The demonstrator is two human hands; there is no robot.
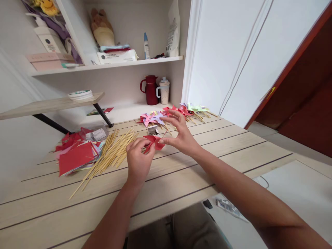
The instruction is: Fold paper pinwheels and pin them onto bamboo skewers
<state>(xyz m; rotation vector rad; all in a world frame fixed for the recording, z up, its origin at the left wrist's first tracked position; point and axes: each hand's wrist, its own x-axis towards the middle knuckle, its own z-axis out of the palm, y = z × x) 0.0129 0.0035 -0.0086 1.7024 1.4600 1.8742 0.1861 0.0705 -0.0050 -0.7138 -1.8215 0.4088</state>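
Observation:
My left hand [138, 157] pinches a red paper pinwheel [155, 142] just above the wooden table [181, 180]. My right hand [178, 133] touches the pinwheel's right side with thumb and forefinger, its other fingers spread. A pile of bamboo sticks [111, 154] lies just left of my left hand. Beyond it sits a stack of red and coloured paper squares [75, 155]. A small box of pins [153, 129] stands behind the pinwheel.
Several finished pinwheels [176, 112] in pink, purple, red and green lie in a row at the table's far edge. A red jug [150, 90] and a cup [164, 91] stand on the lower shelf behind. Shelves above hold boxes and bottles.

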